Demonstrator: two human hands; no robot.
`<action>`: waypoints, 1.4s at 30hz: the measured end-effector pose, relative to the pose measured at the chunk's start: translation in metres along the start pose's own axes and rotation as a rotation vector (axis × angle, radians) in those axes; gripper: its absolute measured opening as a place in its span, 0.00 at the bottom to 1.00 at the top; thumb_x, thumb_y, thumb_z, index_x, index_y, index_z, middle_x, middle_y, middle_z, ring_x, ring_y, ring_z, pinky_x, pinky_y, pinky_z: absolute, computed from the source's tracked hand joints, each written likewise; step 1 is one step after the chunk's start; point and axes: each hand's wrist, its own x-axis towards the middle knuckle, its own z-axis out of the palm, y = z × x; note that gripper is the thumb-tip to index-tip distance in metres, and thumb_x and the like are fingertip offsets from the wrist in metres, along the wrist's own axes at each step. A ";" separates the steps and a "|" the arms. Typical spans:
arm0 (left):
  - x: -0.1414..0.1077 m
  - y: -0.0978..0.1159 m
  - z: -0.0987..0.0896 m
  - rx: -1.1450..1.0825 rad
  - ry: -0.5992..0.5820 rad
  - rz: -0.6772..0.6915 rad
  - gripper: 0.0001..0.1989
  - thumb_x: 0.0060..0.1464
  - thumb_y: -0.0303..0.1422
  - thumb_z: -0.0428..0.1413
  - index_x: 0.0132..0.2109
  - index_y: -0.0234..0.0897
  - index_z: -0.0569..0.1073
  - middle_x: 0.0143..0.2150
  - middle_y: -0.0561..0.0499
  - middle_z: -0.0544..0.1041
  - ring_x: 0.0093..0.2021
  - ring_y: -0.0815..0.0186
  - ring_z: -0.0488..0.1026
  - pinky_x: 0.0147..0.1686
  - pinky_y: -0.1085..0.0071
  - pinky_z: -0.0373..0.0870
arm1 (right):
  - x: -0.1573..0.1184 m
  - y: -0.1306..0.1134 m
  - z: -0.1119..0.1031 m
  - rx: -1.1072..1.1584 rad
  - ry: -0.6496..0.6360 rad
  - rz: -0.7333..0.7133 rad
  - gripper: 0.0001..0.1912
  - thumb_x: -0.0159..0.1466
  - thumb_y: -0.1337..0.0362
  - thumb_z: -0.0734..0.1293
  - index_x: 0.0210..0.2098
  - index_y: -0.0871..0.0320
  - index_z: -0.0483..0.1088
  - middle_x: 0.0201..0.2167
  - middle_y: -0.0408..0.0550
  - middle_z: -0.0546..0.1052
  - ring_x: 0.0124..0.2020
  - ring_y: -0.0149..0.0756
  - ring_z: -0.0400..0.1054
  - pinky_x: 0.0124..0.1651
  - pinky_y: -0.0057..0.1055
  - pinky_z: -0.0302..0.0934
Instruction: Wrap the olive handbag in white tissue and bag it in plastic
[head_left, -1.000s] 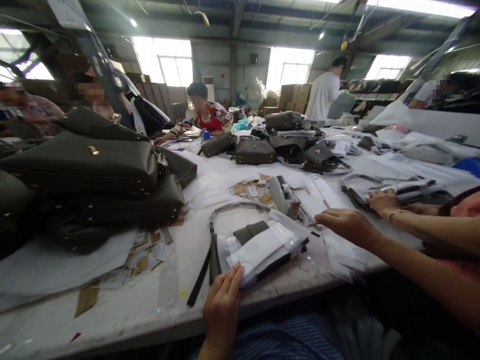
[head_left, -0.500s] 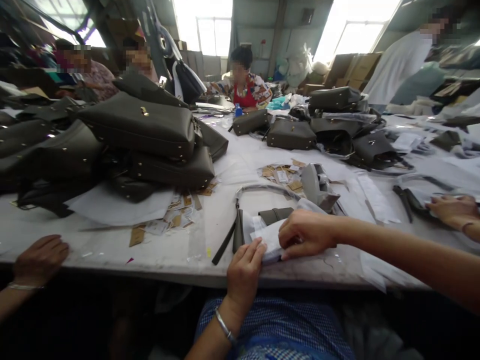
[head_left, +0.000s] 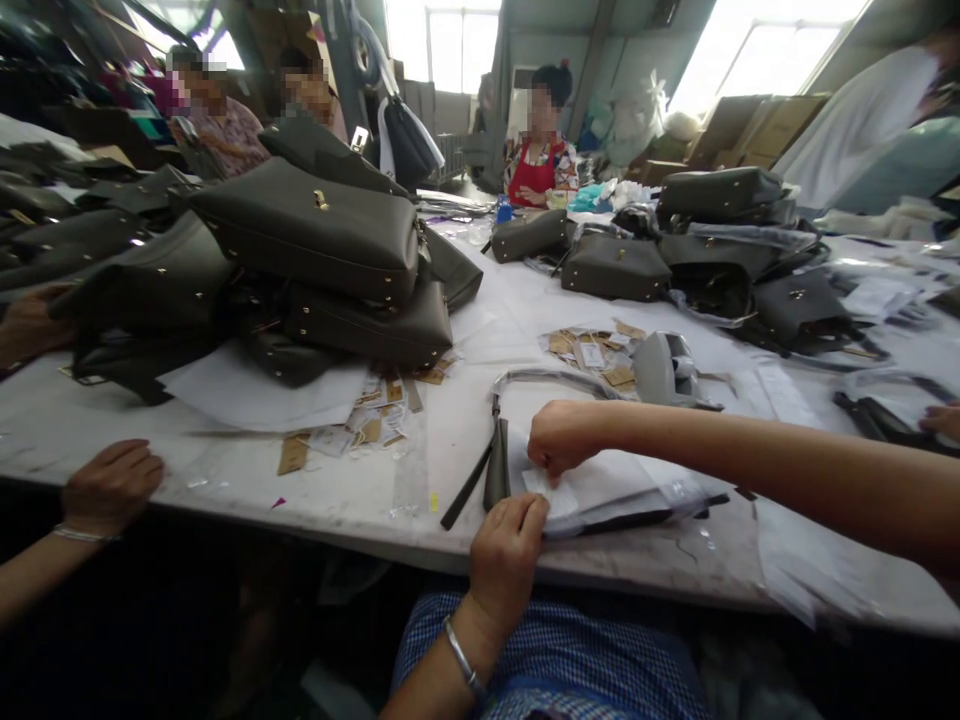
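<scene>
A dark bag wrapped in white paper (head_left: 607, 480) lies near the table's front edge, its grey-green end panel (head_left: 496, 470) and a strap (head_left: 471, 488) showing on the left. My left hand (head_left: 510, 545), with a silver bangle at the wrist, is closed at the paper's lower left corner, fingers pinching its edge. Over the top of the bag my right hand (head_left: 564, 438) is closed, fingertips pointing down on a small white piece of paper. The plastic-wrapped handle (head_left: 555, 376) arches behind my right hand.
Dark bags (head_left: 307, 230) are piled at the left, more bags (head_left: 615, 265) at the back right. Cardboard tags (head_left: 375, 420) and a grey tape dispenser (head_left: 666, 368) lie on the table (head_left: 247, 490). A co-worker's hand (head_left: 112, 488) rests at the left edge; people stand behind.
My right hand has moved left and up, and white paper now covers the bag's dark front. The view has shifted left. At far left, another person's hand has appeared by the bags.
</scene>
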 end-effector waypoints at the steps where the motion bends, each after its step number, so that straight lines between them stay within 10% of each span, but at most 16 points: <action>1: 0.000 0.000 0.000 -0.001 -0.003 -0.007 0.20 0.52 0.19 0.62 0.51 0.38 0.71 0.43 0.51 0.79 0.43 0.62 0.76 0.44 0.66 0.78 | 0.003 0.001 -0.001 0.005 -0.016 -0.008 0.11 0.55 0.52 0.76 0.35 0.49 0.81 0.28 0.41 0.81 0.27 0.33 0.69 0.27 0.30 0.45; 33: 0.004 0.004 0.000 0.049 -0.044 0.009 0.20 0.58 0.24 0.60 0.56 0.42 0.73 0.43 0.51 0.77 0.42 0.62 0.73 0.43 0.65 0.77 | 0.020 -0.024 -0.026 -0.081 -0.191 0.045 0.10 0.54 0.56 0.79 0.28 0.56 0.81 0.26 0.44 0.81 0.26 0.33 0.69 0.29 0.30 0.48; 42: 0.001 0.004 -0.001 0.089 -0.052 -0.003 0.23 0.57 0.22 0.59 0.58 0.40 0.70 0.41 0.52 0.76 0.41 0.63 0.74 0.44 0.66 0.76 | -0.016 -0.021 -0.010 -0.071 0.020 0.082 0.09 0.63 0.55 0.72 0.37 0.53 0.80 0.33 0.46 0.82 0.33 0.38 0.74 0.28 0.31 0.45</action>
